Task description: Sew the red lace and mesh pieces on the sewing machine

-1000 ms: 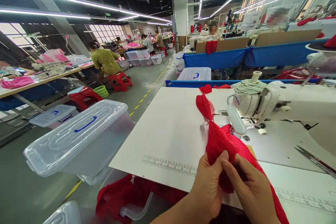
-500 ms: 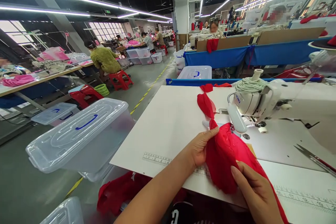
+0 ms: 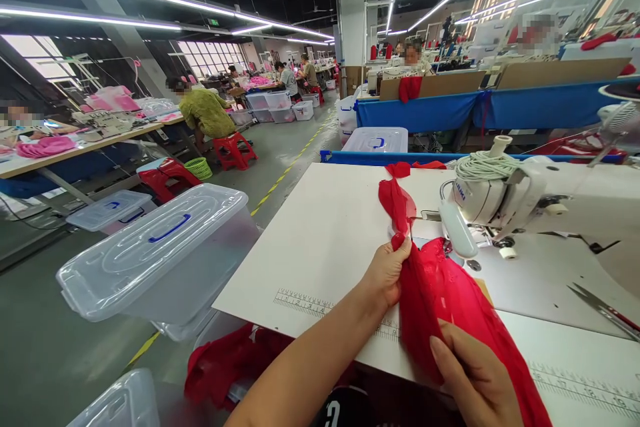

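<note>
A length of sheer red fabric lies across the front of the white sewing table and hangs over its near edge. My left hand pinches the fabric at a narrow gathered spot, thumb on top. Lower and to the right, my right hand grips the cloth's edge between thumb and fingers. Beyond my left hand, a chain of bunched red pieces trails toward the table's far edge. The sewing machine stands just right of the cloth, its needle area partly hidden behind a white guard.
Scissors lie at the table's right. A lidded clear plastic bin stands left of the table, with more red cloth below the near edge. A blue cloth barrier runs beyond. A person in a green top sits far left.
My left hand has shifted slightly and closed around the gathered spot. My right hand has moved down a little, and the cloth between them is drawn straighter and narrower. The view has tilted slightly.
</note>
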Tool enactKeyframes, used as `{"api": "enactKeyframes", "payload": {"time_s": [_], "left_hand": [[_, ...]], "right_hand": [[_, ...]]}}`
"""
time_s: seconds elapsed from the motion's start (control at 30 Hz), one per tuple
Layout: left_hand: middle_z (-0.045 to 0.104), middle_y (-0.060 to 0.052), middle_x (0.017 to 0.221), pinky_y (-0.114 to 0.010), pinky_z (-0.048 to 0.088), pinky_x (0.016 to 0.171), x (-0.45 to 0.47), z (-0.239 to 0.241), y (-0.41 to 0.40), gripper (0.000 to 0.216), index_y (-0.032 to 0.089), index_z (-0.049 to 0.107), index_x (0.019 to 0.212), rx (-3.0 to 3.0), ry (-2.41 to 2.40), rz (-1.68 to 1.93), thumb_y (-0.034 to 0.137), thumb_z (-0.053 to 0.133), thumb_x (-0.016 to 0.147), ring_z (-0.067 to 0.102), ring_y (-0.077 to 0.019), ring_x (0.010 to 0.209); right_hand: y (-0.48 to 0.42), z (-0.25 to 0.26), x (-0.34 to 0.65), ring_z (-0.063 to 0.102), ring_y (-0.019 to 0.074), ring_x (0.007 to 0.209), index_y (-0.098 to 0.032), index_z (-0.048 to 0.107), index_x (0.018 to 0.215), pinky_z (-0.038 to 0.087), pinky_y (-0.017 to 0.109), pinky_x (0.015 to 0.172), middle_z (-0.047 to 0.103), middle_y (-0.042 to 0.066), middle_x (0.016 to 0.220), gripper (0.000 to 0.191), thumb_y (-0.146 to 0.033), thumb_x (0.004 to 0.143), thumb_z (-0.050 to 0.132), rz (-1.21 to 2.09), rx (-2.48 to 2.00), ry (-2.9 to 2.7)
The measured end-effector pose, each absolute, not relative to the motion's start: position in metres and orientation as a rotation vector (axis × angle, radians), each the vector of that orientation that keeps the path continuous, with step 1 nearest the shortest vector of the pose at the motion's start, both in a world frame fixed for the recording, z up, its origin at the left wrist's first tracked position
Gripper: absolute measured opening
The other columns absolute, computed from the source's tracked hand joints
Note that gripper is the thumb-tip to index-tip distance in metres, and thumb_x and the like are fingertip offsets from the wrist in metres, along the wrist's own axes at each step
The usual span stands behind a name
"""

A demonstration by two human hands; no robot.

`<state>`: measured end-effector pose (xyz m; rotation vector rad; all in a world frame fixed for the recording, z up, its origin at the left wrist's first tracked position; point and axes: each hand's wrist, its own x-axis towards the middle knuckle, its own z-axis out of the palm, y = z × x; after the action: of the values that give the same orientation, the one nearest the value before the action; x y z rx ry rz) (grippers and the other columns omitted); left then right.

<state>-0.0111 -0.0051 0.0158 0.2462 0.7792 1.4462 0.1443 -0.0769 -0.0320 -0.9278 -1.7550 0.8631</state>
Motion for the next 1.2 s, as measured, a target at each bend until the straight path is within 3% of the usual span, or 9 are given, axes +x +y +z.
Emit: {"api": "enactKeyframes", "payload": {"time_s": [0.13,0.23,0.37,0.43,0.53,0.67,0.8,1.0,1.2], "left_hand": [[0.063,0.001,0.061,-0.024,0.05,0.063,-0.017,0.019,-0.008,0.044,0.014,0.064,0.068,0.268,0.794,1.465,0.038,0.1,0.062,0.057,-0.0108,0.055],[0.069,-0.004,0.07,-0.03,0.054,0.076,-0.018,0.024,-0.023,0.05,0.012,0.071,0.076,0.314,0.787,1.465,0.042,0.103,0.052,0.067,-0.0182,0.07],[0.073,-0.007,0.078,-0.033,0.053,0.081,-0.002,0.032,-0.049,0.054,0.012,0.076,0.087,0.376,0.818,1.465,0.048,0.101,0.055,0.07,-0.0234,0.082],[0.074,-0.008,0.078,-0.033,0.053,0.08,0.013,0.034,-0.06,0.05,0.013,0.076,0.085,0.433,0.831,1.464,0.052,0.097,0.061,0.07,-0.0236,0.08],[0.075,-0.008,0.081,-0.036,0.054,0.083,0.031,0.035,-0.072,0.049,0.015,0.075,0.082,0.383,0.781,1.455,0.054,0.096,0.062,0.072,-0.0266,0.086],[0.077,-0.011,0.089,-0.037,0.053,0.091,0.027,0.033,-0.067,0.043,0.014,0.074,0.085,0.312,0.68,1.291,0.046,0.094,0.064,0.072,-0.0315,0.098],[0.075,-0.011,0.085,-0.032,0.052,0.083,0.005,0.031,-0.042,0.044,0.015,0.072,0.08,0.35,0.69,1.057,0.058,0.078,0.075,0.071,-0.0265,0.089],[0.067,-0.002,0.07,-0.025,0.046,0.067,-0.001,0.03,-0.023,0.04,0.016,0.065,0.07,0.462,0.85,1.083,0.04,0.095,0.061,0.058,-0.0137,0.064],[0.055,0.004,0.061,-0.024,0.044,0.066,0.013,0.021,-0.018,0.046,0.018,0.055,0.061,0.447,0.826,1.306,0.041,0.095,0.06,0.049,-0.0098,0.06]], "right_hand": [[-0.068,-0.017,0.144,0.042,0.0115,0.048,-0.023,0.041,0.063,0.041,0.02,0.046,0.042,-0.004,0.057,0.043,-0.041,0.101,0.051,0.837,-0.751,-1.907],[-0.056,-0.001,0.157,0.047,0.0126,0.048,-0.025,0.045,0.066,0.043,0.021,0.045,0.048,-0.004,0.057,0.04,-0.043,0.101,0.05,0.886,-0.793,-2.059],[-0.043,0.01,0.17,0.053,0.0143,0.05,-0.026,0.062,0.102,0.047,0.023,0.048,0.057,-0.005,0.065,0.026,-0.05,0.098,0.054,0.718,-1.011,-2.0],[-0.042,0.013,0.167,0.051,0.0139,0.048,-0.026,0.063,0.09,0.045,0.024,0.047,0.057,-0.004,0.063,0.031,-0.057,0.093,0.06,0.623,-1.063,-1.955],[-0.046,0.015,0.157,0.046,0.0133,0.045,-0.025,0.049,0.063,0.04,0.024,0.042,0.05,-0.004,0.054,0.05,-0.066,0.09,0.059,0.663,-1.114,-1.87],[-0.055,0.007,0.161,0.045,0.0134,0.052,-0.024,0.049,0.064,0.041,0.023,0.046,0.047,-0.003,0.06,0.047,-0.058,0.096,0.056,0.95,-1.096,-1.788],[-0.059,-0.008,0.177,0.042,0.0135,0.056,-0.023,0.051,0.067,0.039,0.023,0.05,0.045,-0.003,0.063,0.044,-0.056,0.096,0.058,1.097,-1.118,-1.787],[-0.06,-0.012,0.178,0.04,0.0142,0.058,-0.023,0.052,0.069,0.039,0.024,0.052,0.044,-0.003,0.065,0.043,-0.056,0.096,0.058,1.065,-1.19,-1.678],[-0.06,-0.004,0.171,0.044,0.0134,0.054,-0.023,0.046,0.065,0.041,0.023,0.05,0.045,-0.003,0.062,0.044,-0.049,0.1,0.053,1.005,-1.023,-1.784]]}}
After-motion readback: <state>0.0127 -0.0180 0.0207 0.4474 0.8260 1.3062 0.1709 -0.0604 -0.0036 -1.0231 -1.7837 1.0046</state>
